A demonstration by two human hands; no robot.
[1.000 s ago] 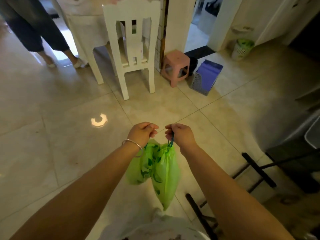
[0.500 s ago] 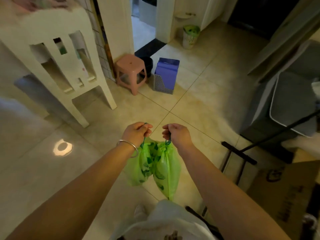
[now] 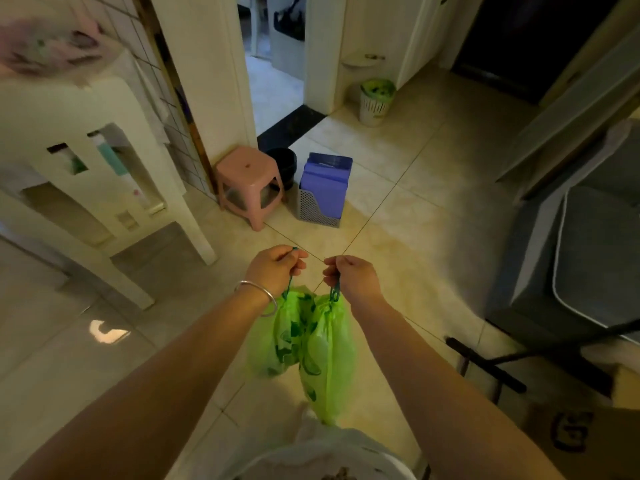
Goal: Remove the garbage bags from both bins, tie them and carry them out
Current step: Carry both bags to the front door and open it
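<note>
Two bright green garbage bags hang in front of me over the tiled floor, both drawn shut at the top by dark drawstrings. My left hand [image 3: 275, 270], with a silver bangle on the wrist, grips the drawstring of the left bag [image 3: 277, 336]. My right hand [image 3: 351, 277] grips the drawstring of the right bag [image 3: 329, 358], which hangs lower. The bags touch each other. A white slatted bin [image 3: 374, 103] lined with a green bag stands far ahead by a door frame.
A white chair [image 3: 114, 174] stands at the left. Ahead sit a pink stool [image 3: 247, 183], a dark pot [image 3: 284, 164] and a purple box in a grey holder [image 3: 323, 188]. A doorway [image 3: 277, 64] opens ahead. Grey furniture [image 3: 581, 244] and black rack legs [image 3: 485, 363] fill the right.
My view has swung right and moved forward: the chair slid to the left edge and the stool, box and far bin came closer. Both hands keep the bags, held the same way.
</note>
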